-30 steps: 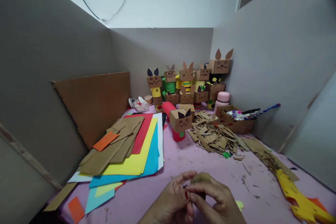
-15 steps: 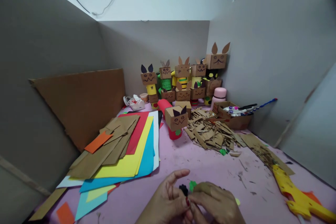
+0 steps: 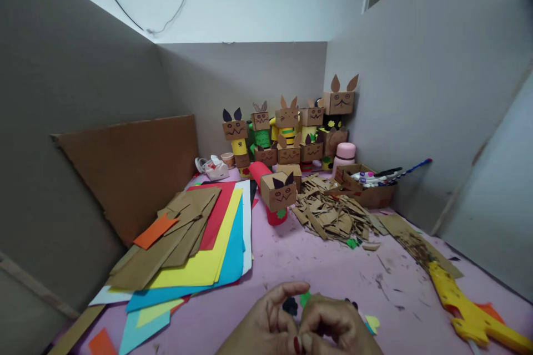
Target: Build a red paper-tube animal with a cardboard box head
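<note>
- Two small paper cutouts sit right at the fingertips: a black flower-like piece (image 3: 290,305) and a green scrap (image 3: 305,298) just beside it, both low in the view, over the pink tabletop (image 3: 325,266).
- Much of each cutout is hidden behind the fingers, so neither its full outline nor any long axis or pointing direction can be told.
- Left hand (image 3: 266,324) is curled with the forefinger arched over the black piece; thumb and fingers are pinched narrow, apparently on that piece (the contact itself is covered).
- Right hand (image 3: 337,324) is curled too, fingertips meeting the left hand's; whether it actually grips the green scrap I cannot tell.
- Both wrists are cut off by the bottom edge of the view.
- Just right of the hands lies a yellow-green scrap (image 3: 372,321), with a dark bit (image 3: 353,305) near it, too small to make out.
- Further left, a fanned stack of coloured sheets (image 3: 216,255) carries brown card pieces (image 3: 179,227).
- Beyond, a box-headed figure on a red roll (image 3: 278,195) stands beside a heap of cardboard strips (image 3: 333,213).
- At far right a yellow tool (image 3: 462,310) is cut off by the frame.
</note>
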`<state>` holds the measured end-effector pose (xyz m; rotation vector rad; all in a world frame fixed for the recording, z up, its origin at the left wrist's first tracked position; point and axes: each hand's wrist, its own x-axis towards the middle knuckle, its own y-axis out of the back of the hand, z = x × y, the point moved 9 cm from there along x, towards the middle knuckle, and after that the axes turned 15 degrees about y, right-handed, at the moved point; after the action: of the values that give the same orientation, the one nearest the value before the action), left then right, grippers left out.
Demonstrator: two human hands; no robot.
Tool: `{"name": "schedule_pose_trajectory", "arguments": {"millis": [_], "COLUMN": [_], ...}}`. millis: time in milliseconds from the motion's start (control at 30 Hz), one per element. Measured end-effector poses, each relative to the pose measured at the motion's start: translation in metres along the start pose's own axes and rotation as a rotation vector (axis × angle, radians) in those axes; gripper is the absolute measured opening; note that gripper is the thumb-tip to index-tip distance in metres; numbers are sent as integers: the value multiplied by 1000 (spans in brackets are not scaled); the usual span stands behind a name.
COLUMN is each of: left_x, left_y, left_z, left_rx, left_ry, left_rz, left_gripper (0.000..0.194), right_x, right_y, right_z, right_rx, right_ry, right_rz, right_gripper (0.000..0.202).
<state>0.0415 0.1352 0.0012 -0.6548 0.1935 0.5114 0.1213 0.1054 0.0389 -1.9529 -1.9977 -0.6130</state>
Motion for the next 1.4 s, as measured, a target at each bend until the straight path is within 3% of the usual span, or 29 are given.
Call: {"name": "schedule_pose_trajectory", "arguments": {"millis": [167, 267, 500, 733, 800, 833, 933, 1100, 1200, 1333, 1400], "left_x": [-1, 1, -4, -24, -29, -32, -38, -38, -22, 19, 37], "left_y": [-7, -3, 10, 40, 46, 47, 45, 41, 30, 1, -9], "left_z": [9, 13, 21, 44, 51, 54, 56, 61, 73, 92, 100], "left_rx": [-33, -15, 20, -54, 73, 142, 355, 752, 1062, 1666, 1800], "left_ry": [-75, -94, -116, -245, -276, -287, -307, -372, -387, -360, -370], "left_rz": [-122, -105, 129, 534, 650, 704, 797, 872, 872, 891, 879], "left_gripper": [71, 69, 71, 47, 42, 38, 27, 32, 42, 40, 35], "right_x": [3, 5, 2, -8, -9, -9, -6, -8, -5, 0, 3], "right_y": [10, 23, 58, 118, 121, 120, 116, 111, 99, 82, 76], "right_z": [2, -4, -4, 4, 8, 9, 5, -4, -5, -5, -3], "right_rx": [257, 259, 142, 24, 17, 6, -98, -150, -157, -141, -135], "right_ry": [-142, -140, -151, -153, -190, -196, -174, -106, -123, -95, -72], "right_rz": [177, 308, 538, 812, 806, 788, 712, 744, 687, 619, 588], "right_gripper": [18, 24, 32, 39, 60, 61, 38, 38, 46, 40, 39]}}
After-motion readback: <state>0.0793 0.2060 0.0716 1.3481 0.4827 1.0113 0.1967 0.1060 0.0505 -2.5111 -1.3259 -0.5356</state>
